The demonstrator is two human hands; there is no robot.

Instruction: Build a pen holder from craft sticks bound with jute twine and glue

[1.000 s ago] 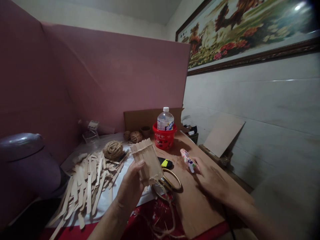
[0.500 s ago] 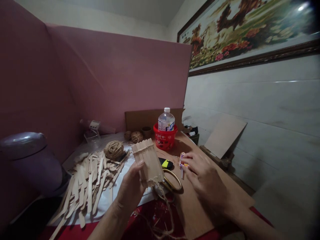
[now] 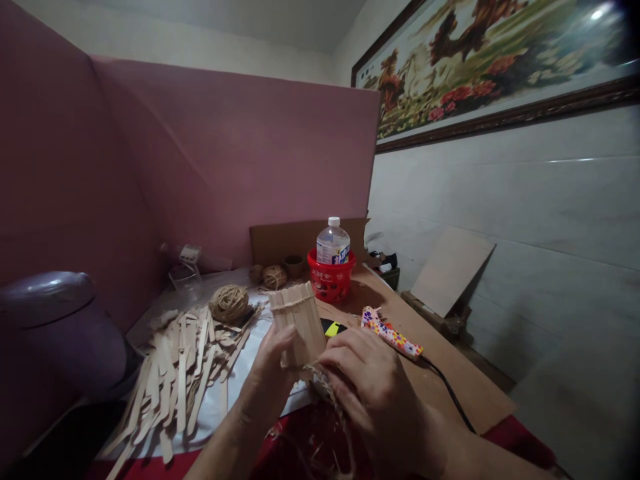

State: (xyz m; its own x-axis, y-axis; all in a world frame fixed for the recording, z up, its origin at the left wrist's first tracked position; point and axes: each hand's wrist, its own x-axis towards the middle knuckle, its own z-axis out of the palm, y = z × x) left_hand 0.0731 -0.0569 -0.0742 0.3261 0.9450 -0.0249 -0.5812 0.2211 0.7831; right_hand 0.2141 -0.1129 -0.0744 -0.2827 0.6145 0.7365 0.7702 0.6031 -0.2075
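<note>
Bottle (image 3: 333, 245) in red bucket (image 3: 331, 280), contents unclear

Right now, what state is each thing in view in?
Bottle: capped, upright in the bucket
Bucket: lidless, upright
Glue gun: lying down, corded
Twine ball: wound
Loose sticks: heaped
Joined sticks: held, tilted
Left hand: closed on the joined sticks
Right hand: at the twine strand, grip unclear

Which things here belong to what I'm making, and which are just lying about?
Probably in use:
stick panel, in left hand
twine, at right hand
loose sticks
twine ball
flowered corded tool

Seemingly just lying about:
red tub
bottle inside it
leaning board
</note>
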